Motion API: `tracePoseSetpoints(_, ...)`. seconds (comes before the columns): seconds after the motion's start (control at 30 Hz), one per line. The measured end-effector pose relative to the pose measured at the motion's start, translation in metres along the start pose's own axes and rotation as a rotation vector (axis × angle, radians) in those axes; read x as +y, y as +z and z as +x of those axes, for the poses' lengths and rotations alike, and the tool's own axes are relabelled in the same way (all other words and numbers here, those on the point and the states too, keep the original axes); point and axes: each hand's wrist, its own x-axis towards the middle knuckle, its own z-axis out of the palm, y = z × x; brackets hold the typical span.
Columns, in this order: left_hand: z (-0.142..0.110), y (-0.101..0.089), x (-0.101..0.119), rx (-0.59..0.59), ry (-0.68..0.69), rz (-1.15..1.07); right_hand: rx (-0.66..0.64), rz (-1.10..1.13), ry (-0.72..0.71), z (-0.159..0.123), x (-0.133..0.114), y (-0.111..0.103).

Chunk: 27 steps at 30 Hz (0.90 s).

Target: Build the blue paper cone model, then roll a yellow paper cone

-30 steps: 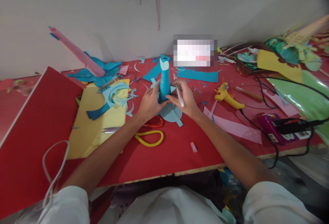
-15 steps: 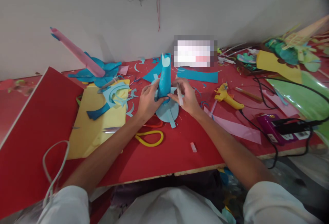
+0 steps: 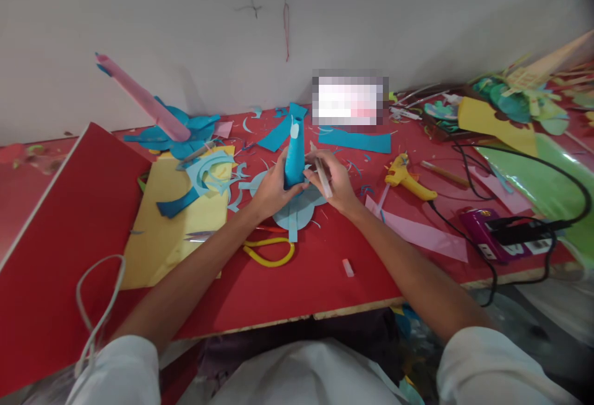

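A blue paper tube [image 3: 295,160] stands upright, narrowing toward its top. Its foot is on a light-blue paper piece with rounded petals [image 3: 299,213], and a straight strip points toward me. My left hand [image 3: 271,191] is wrapped around the tube's lower left side. Between the fingers of my right hand [image 3: 338,181] sits a pale pen-like stick [image 3: 323,176], its exact kind unclear. The thumb and fingertips of that hand come close to the tube's base; whether they touch it is hard to see.
Yellow-handled scissors [image 3: 269,251] lie in front of the paper piece. To the right are a yellow glue gun [image 3: 408,177], a pink strip [image 3: 424,235] and a purple box [image 3: 487,231] with black cables. At left are yellow sheets [image 3: 158,244] and a red board [image 3: 69,238].
The blue tube and its petal base have turned, showing more rounded petals and a strip pointing toward me. Both hands stay around the tube; the pale stick remains in my right hand.
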Motion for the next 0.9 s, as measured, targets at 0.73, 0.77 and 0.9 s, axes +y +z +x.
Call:
tracePoseSetpoints(0.73, -0.001, 0.003, -0.009, 0.065, 0.016, -0.09, 0.029, -0.434, -0.571, -0.013, -0.035, -0.004)
tracePoseSetpoints(0.77, -0.001, 0.003, -0.009, 0.07, 0.024, -0.095, 0.01, -0.426, -0.574, -0.013, -0.036, -0.004)
tracePoseSetpoints(0.9, -0.001, 0.002, -0.008, 0.067, 0.019, -0.095, -0.01, -0.432, -0.55, -0.014, -0.037, -0.004)
